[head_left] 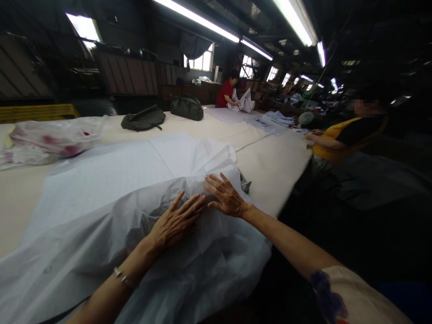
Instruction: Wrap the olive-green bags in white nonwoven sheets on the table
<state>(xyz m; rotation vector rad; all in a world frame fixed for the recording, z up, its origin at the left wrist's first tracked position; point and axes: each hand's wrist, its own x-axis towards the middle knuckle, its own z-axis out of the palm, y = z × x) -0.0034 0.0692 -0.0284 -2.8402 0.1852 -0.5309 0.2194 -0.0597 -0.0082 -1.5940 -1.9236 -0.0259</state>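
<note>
Sheeting [101, 229] lies over the cream table [280, 166] in the head view, draping off the near edge. The left hand [177, 221] and right hand [227, 199] rest palm-down on it, fingers spread. Flattening looks partly done: far side level, creases left by the hands. The material is thin, pale, crinkly.

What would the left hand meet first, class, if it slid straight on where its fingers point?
Most likely the right hand: the left hand points toward it, and both seem to rest on the pale sheet, though depth is hard to judge.
</note>
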